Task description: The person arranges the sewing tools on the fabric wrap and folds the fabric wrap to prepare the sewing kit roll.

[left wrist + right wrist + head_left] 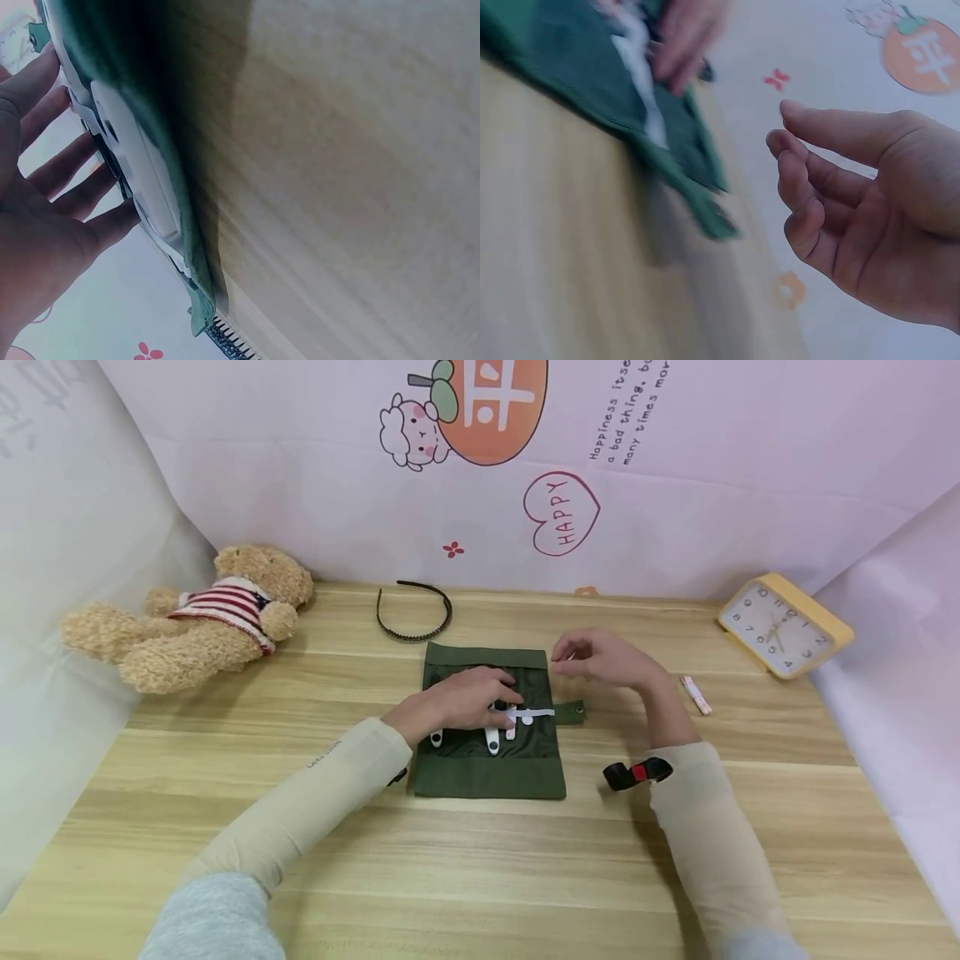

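Note:
A dark green fabric case lies unrolled on the table, with a white elastic strap across its middle. Under the strap sit several slim tools, among them a white-handled one and a small pink-and-white piece. My left hand rests over these tools, its spread fingertips touching at the strap; in the left wrist view that hand shows straight fingers. Beside the case's upper right edge my right hand hovers. Its fingers bend loosely in the right wrist view, nothing between thumb and fingertips.
Right of the right hand lies a small pink-and-white piece, and a yellow clock stands farther back. Behind the case is a black headband. A teddy bear lies at the back left. The case's snap tab sticks out rightward.

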{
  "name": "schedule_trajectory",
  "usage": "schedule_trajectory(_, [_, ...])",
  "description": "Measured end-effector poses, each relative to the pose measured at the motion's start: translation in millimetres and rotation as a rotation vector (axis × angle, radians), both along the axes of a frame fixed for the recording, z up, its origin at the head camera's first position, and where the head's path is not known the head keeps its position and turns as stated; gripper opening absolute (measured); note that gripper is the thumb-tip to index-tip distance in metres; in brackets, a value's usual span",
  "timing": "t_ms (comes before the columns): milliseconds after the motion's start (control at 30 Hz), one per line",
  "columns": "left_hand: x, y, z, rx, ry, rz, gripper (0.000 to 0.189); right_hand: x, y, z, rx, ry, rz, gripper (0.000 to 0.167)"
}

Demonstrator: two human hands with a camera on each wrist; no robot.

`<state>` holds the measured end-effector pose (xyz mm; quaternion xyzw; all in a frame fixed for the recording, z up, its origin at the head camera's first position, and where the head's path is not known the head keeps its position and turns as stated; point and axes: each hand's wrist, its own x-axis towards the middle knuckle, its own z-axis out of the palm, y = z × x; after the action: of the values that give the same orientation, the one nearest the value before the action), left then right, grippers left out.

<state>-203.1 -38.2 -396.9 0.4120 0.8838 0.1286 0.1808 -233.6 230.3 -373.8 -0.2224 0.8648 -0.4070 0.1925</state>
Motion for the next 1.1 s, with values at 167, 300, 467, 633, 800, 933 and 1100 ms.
schedule_trajectory(167, [1.4,-1.5,0.5,-0.02,0.005,-0.006,0.05,0.5,25,16.6,0.017,-0.001,-0.1,0.027])
schedule_trajectory(300, [2.2,-0.7,1.2,-0.022,0.021,-0.009,0.05,4.9,49,22.8,0.047,-0.002,-0.159,0.033])
schedule_trajectory(467, [2.1,2.2,0.6,-0.027,0.058,-0.004,0.05,11.3,83,19.1,0.098,0.011,-0.192,0.034])
schedule_trajectory(633, [1.0,3.7,1.8,-0.028,0.093,0.009,0.051,16.1,117,19.0,0.105,0.033,-0.261,0.037])
schedule_trajectory(800, [0.5,3.3,3.0,-0.038,0.105,0.012,0.049,20.1,143,17.2,0.095,0.001,-0.311,0.044])
schedule_trajectory(933, [0.7,4.5,3.0,-0.036,0.099,0.001,0.049,23.1,157,11.5,0.106,-0.04,-0.339,0.046])
schedule_trajectory(1100, [0.5,7.8,2.6,-0.032,0.078,-0.003,0.05,23.6,165,2.7,0.142,-0.086,-0.33,0.046])
